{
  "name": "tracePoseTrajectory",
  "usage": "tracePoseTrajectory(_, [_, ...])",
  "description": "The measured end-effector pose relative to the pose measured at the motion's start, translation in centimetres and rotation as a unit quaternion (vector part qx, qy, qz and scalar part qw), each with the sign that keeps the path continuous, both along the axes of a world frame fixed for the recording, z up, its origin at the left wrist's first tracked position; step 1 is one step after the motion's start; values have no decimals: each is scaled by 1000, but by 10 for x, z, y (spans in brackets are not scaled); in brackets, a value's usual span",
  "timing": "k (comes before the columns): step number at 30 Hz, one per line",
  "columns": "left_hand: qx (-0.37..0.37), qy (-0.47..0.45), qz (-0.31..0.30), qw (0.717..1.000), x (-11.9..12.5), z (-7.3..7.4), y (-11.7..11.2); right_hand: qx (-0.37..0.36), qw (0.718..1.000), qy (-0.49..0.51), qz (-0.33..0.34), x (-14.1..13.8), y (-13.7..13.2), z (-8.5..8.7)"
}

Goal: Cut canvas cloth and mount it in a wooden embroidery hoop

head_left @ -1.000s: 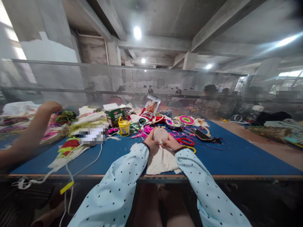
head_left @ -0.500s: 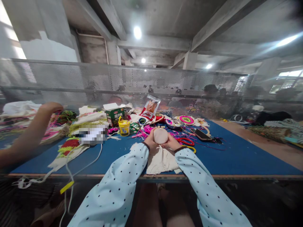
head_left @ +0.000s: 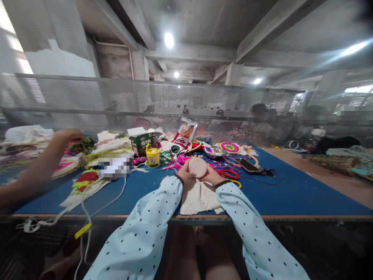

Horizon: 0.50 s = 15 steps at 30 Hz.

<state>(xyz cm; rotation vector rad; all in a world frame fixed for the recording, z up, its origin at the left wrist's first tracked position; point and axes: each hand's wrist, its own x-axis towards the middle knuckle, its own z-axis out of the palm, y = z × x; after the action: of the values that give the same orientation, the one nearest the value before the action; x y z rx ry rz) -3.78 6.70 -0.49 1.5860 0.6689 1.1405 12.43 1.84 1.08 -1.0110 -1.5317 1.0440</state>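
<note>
Both my hands grip a small round embroidery hoop [head_left: 197, 167] with beige cloth stretched over it, held above the blue table [head_left: 291, 194]. My left hand [head_left: 185, 175] clasps its left rim and my right hand [head_left: 212, 175] clasps its right rim, fingers curled. The loose end of the beige cloth [head_left: 198, 198] hangs down from the hoop and lies on the table toward the near edge. My sleeves are pale blue with dark dots.
Behind the hoop lie pink yarn, red and yellow rings [head_left: 230, 175], a phone [head_left: 247, 165], a yellow tub [head_left: 153, 157], a green box [head_left: 141, 143] and a snack bag [head_left: 185, 133]. Another person's arm [head_left: 37, 167] reaches over fabric piles at left. A mesh screen [head_left: 87, 97] backs the table.
My hands and the hoop have barely moved. The other person's hand at the left has shifted slightly to the right over the fabric.
</note>
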Motion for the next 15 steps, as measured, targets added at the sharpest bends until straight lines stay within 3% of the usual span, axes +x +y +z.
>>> tracePoseTrajectory(9, [33,-6,-46,998,1,-3,-5,27,1000,-6,2,-3,-7,8])
tracePoseTrajectory(15, [16,0,-37,999,0,1,-17,-35,999,-7,-19,0,-1,-2])
